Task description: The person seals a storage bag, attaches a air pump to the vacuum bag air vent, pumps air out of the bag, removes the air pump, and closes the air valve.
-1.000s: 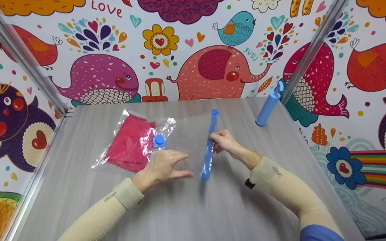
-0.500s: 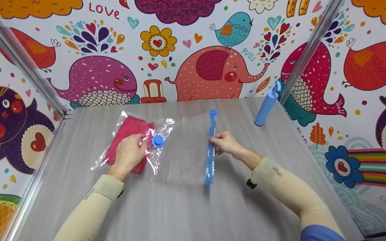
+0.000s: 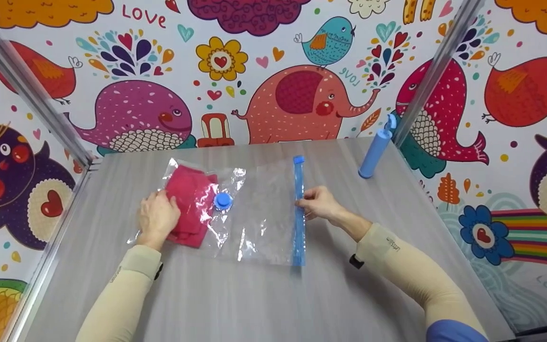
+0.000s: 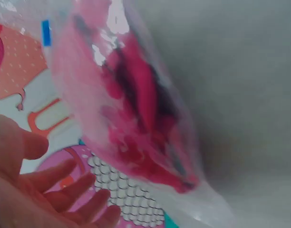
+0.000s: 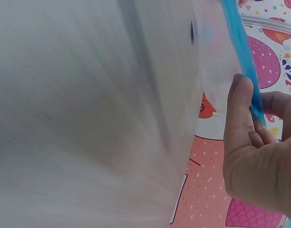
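A clear vacuum storage bag [image 3: 264,213] lies across the table, with folded pink-red cloth [image 3: 190,202] inside its left end. It carries a round blue valve [image 3: 223,200] near the cloth. My right hand [image 3: 321,206] pinches the blue zip strip [image 3: 299,232] at the bag's right end between thumb and fingers; the right wrist view shows the same strip [image 5: 243,47] in the grip. My left hand [image 3: 158,216] is at the bag's left end, over the cloth's edge. In the left wrist view its fingers [image 4: 64,194] are spread loosely beside the bag, pinching nothing.
A blue hand pump [image 3: 375,152] stands upright at the table's back right corner. A blue slider [image 3: 298,160] sits at the far end of the zip strip. Printed panels with metal posts [image 3: 439,71] border the grey table [image 3: 235,304].
My left hand has moved left, from beside the valve across the cloth to the bag's left end. The bag now lies flatter and spread out. My right hand keeps hold of the zip strip.
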A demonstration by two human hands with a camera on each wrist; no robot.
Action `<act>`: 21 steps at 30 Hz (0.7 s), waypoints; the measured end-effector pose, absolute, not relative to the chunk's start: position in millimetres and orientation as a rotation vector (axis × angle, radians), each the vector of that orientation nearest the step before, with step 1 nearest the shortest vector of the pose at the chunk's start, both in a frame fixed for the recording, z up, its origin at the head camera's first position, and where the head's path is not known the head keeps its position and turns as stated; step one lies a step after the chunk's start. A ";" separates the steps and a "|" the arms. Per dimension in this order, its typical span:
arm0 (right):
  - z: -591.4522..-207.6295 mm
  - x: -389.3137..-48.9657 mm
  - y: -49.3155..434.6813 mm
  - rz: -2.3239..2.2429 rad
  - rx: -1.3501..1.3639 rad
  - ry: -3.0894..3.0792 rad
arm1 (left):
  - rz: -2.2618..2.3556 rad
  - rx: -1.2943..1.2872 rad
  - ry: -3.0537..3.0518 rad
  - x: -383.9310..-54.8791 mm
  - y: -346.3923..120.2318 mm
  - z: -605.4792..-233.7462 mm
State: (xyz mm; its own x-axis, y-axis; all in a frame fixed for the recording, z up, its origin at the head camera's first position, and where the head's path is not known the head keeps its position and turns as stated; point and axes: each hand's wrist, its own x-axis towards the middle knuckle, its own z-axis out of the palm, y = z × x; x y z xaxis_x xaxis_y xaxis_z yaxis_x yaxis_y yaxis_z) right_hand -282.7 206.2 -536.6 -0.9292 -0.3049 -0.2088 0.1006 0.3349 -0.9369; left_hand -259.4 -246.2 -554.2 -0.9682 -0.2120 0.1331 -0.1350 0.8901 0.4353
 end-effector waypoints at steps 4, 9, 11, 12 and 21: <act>-538.3 -283.9 209.4 -1.626 -0.178 2.264 | -0.677 0.383 -2.972 -259.7 -259.8 -559.0; -542.3 -286.7 212.6 -1.648 -0.159 2.260 | -0.719 0.439 -3.045 -257.1 -271.2 -566.8; -544.7 -288.8 213.7 -1.650 -0.153 2.260 | -0.725 0.437 -3.058 -255.3 -274.5 -569.6; -545.7 -289.9 214.5 -1.645 -0.154 2.267 | -0.727 0.433 -3.061 -254.5 -275.7 -570.7; -552.0 -299.1 217.6 -1.633 -0.077 2.325 | -0.753 0.418 -3.063 -246.7 -275.8 -570.0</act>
